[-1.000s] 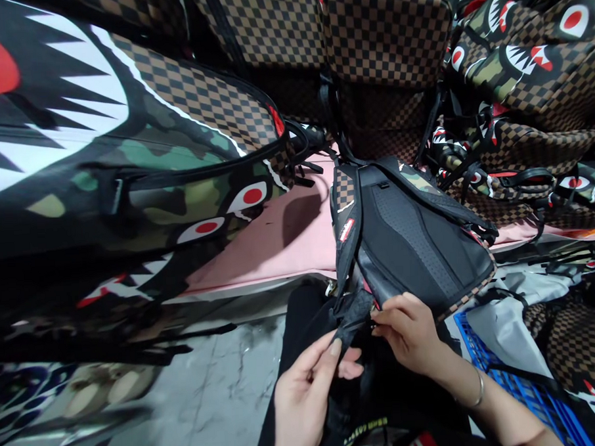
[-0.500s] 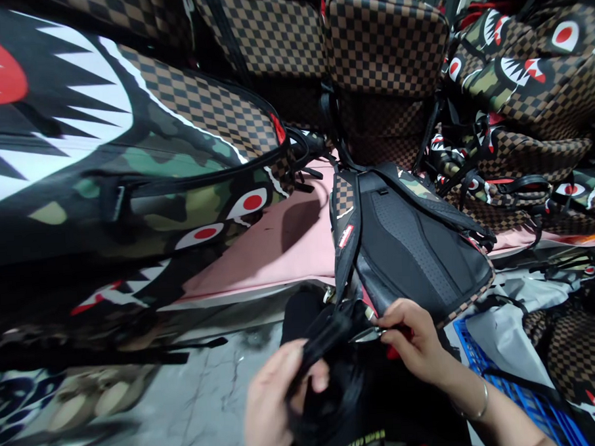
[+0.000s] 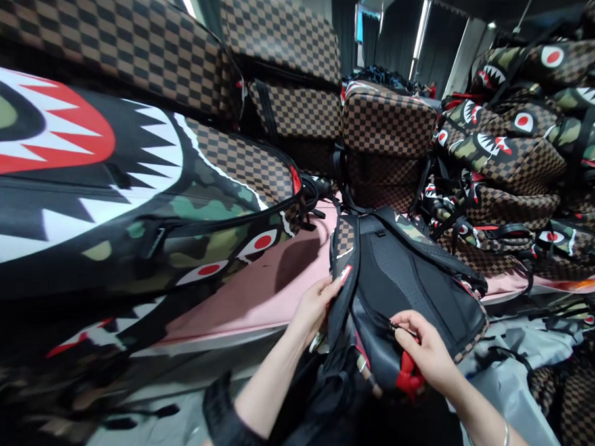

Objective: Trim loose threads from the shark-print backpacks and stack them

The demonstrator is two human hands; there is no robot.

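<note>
Big shark-faced bag filling the left side here, camouflage and checks, white teeth on show, and it overhangs the pink-covered surface beneath. Over on the right, a heap of matching bags, and upright at the back, a checkered bag faces the worker.

Centre stage: the backpack, padded black back panel uppermost, lying on the pink cover with its near end at the worker's lap. Its long axis runs away from the body, the far end leaning a touch left, so most of it stretches ahead of the fingers and between the two hands.

The left hand is the closer one, right on the left-hand edge, thumb and fingers gripping the shoulder strap beside its little red label; some fingertips are lost behind the strap. Across from it, the right hand sits over the near, lower part of the panel, fingers curled closed around a red-handled tool. The tool's dark tip points up and left, towards the strap side. Touching the panel or just above it? From this angle, impossible to tell. A silver bracelet glints at that wrist.
</note>
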